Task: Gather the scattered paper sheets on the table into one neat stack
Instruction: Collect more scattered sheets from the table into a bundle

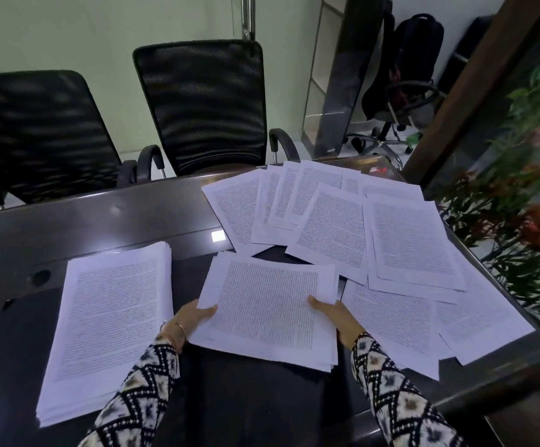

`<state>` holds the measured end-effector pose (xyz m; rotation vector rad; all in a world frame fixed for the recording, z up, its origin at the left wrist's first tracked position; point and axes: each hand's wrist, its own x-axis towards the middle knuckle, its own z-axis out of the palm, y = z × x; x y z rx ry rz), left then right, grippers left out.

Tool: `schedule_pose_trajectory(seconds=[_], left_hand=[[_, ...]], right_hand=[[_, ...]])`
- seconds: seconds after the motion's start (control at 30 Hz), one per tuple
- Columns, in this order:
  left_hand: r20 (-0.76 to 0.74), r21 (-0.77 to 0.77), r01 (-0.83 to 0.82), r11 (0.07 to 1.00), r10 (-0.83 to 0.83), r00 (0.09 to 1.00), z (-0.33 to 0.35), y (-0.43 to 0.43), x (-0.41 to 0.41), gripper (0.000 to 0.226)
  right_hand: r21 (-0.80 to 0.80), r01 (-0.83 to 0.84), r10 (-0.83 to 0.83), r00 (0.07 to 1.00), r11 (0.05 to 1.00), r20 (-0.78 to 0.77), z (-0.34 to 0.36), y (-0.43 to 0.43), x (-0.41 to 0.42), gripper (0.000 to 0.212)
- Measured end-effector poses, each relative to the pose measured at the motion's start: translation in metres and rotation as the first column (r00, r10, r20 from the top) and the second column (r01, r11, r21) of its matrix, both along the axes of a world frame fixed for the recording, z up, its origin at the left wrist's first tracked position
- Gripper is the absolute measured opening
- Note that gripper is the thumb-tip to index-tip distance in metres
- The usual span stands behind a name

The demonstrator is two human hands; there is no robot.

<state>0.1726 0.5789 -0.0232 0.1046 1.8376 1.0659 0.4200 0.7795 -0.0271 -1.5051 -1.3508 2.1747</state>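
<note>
Paper sheets in a loose bundle [265, 304] sit between the two hands, low in the middle of the view. The left hand [194, 317] grips the bundle's left edge, fingers curled round it. The right hand [336, 316] grips the right edge with its thumb lying on the top page. The bundle is not squared: corners fan out at its far and near sides, over the dark worktop [100, 221]. Both arms wear sleeves [397, 401] in a black and cream zigzag pattern, and a thin bangle [179, 330] circles the left wrist. Just beside the left hand lies a thick stack [107, 321] of printed pages, its edges fairly even, apart from the bundle. To the right of and beyond the right hand, loose sheets [326, 227] lie spread across the worktop, overlapping at differing angles and reaching its far and right edges. All pages carry dense printed text. Two black mesh office chairs [204, 104] stand at the far side of the worktop. Farther back on the right a third chair [400, 91] holds a black backpack [418, 50]. Green and red-orange foliage [520, 204] shows at the right
</note>
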Motion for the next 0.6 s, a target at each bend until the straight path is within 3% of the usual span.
schedule_pose_trajectory(seconds=[0.07, 0.1, 0.17, 0.2, 0.23, 0.3, 0.37, 0.47, 0.53, 0.6], left_hand=[[0.048, 0.097, -0.114, 0.989, 0.109, 0.993, 0.004, 0.000, 0.007, 0.040], [0.143, 0.177, -0.246, 0.953, 0.223, 0.964, 0.004, 0.000, 0.011, 0.041], [0.331, 0.294, -0.573, 0.765, 0.481, 0.812, 0.009, 0.002, 0.022, 0.046], [0.388, 0.333, -0.663, 0.671, 0.544, 0.745, 0.010, 0.005, 0.029, 0.051], [0.402, 0.355, -0.681, 0.640, 0.553, 0.730, 0.010, 0.009, 0.040, 0.054], [0.372, 0.383, -0.608, 0.696, 0.486, 0.791, 0.009, 0.015, 0.069, 0.047], [0.244, 0.382, -0.491, 0.783, 0.427, 0.871, 0.003, 0.017, 0.087, 0.039], [0.132, 0.242, -0.447, 0.861, 0.427, 0.894, 0.001, 0.002, 0.081, 0.039], [0.122, 0.217, -0.432, 0.875, 0.414, 0.902, -0.002, -0.008, 0.069, 0.040], [0.120, 0.237, -0.422, 0.875, 0.405, 0.907, -0.004, -0.014, 0.064, 0.043]], right_hand=[[0.073, 0.039, -0.042, 0.998, 0.997, 0.041, -0.004, 0.001, -0.005, 0.039], [0.092, 0.066, -0.070, 0.997, 0.994, 0.042, -0.006, 0.001, -0.007, 0.039], [0.044, 0.147, -0.148, 0.989, 0.988, 0.003, -0.010, 0.000, -0.011, 0.042], [-0.013, 0.156, -0.156, 0.987, 0.988, -0.044, -0.008, -0.005, -0.013, 0.041], [-0.060, 0.137, -0.143, 0.985, 0.989, -0.102, -0.001, -0.013, -0.014, 0.034], [-0.137, 0.001, -0.023, 0.987, 0.991, -0.159, 0.006, -0.028, -0.016, 0.024], [-0.142, -0.138, 0.114, 0.980, 0.980, -0.165, 0.010, -0.034, -0.015, 0.028], [-0.087, -0.063, 0.049, 0.986, 0.994, -0.156, 0.009, -0.016, -0.009, 0.048], [0.037, -0.065, 0.066, 0.997, 0.997, -0.039, 0.012, 0.001, -0.010, 0.053], [0.194, -0.288, 0.256, 0.951, 0.938, 0.175, 0.012, 0.007, -0.019, 0.037]])
